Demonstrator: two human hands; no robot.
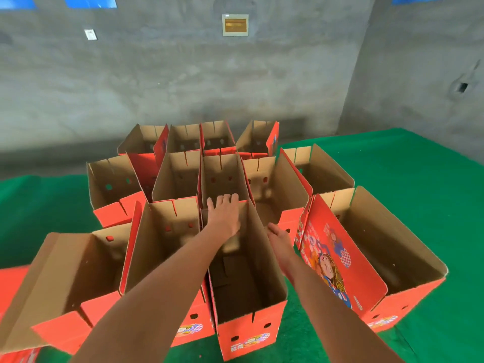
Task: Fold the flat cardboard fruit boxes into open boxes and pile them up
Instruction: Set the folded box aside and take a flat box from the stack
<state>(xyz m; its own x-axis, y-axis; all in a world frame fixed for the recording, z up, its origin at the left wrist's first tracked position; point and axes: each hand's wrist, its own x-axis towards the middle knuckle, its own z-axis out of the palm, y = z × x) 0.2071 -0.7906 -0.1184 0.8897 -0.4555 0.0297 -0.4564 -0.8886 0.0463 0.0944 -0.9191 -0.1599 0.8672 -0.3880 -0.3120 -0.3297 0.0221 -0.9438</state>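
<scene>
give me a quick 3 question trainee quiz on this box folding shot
1. True or false: the left hand rests on the far rim of the middle box.
2. What does the right hand touch? A) the wall B) the right wall of that box C) nothing in view
3. Fill in: the boxes stand on a ____ mat.

Key: 1 true; 2 B; 3 green

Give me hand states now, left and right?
Left hand: open, fingers draped over the far wall of the box.
Right hand: open, flat against that box's right wall, gripping nothing.
</scene>
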